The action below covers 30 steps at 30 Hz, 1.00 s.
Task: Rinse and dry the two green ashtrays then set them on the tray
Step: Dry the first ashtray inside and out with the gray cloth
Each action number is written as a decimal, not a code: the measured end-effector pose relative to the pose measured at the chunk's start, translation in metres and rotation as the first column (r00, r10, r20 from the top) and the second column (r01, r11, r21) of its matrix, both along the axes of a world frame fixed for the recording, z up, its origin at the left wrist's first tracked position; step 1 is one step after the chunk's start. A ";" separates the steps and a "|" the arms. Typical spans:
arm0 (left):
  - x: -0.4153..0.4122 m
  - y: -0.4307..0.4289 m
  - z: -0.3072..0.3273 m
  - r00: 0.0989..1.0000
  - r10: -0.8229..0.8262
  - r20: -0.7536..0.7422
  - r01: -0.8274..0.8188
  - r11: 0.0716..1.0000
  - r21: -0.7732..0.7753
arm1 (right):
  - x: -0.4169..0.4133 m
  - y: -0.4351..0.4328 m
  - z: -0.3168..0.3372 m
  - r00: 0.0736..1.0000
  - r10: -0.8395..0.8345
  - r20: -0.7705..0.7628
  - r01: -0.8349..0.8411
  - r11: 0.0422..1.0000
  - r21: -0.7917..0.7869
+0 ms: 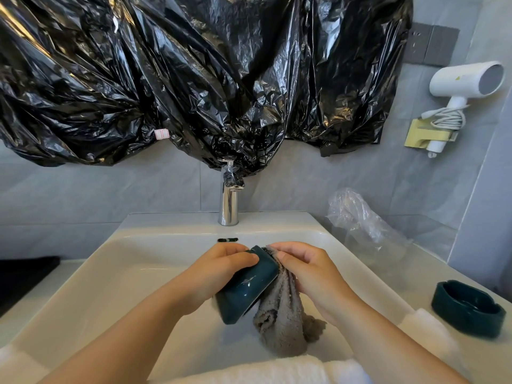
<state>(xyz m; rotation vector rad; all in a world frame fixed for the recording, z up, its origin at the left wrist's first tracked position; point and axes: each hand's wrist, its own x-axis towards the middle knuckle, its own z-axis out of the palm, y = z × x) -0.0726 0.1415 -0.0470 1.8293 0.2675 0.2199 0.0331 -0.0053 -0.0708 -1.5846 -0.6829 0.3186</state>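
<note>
Green ashtray [246, 286] and grey cloth [279, 311] in both hands [221, 268] [310, 273] above white sink [124, 273].

Place: we take this for a bathroom.
Fixtures: we see a white washbasin [83, 261] with a chrome faucet [228, 207].
Wall: we see grey tiles [83, 192] and a mounted white hair dryer [460, 83].

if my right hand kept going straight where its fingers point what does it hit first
Probably the held green ashtray: the right hand points left at its rim, with only the grey cloth it pinches between. The left hand grips it just beyond.
</note>
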 end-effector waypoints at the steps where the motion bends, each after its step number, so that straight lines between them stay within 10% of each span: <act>1: 0.000 0.001 0.000 1.000 -0.008 0.006 0.008 1.000 0.005 | -0.002 0.000 0.002 0.997 -0.008 0.080 0.009 1.000 -0.010; 8: 0.000 0.004 -0.006 0.999 -0.011 0.037 0.008 0.997 0.074 | -0.006 -0.001 0.005 0.918 -0.016 0.396 0.031 0.999 -0.031; 30: 0.003 0.006 -0.009 0.999 0.031 -0.014 -0.030 0.999 0.044 | 0.000 -0.001 0.003 0.955 0.015 0.298 0.011 0.996 -0.086</act>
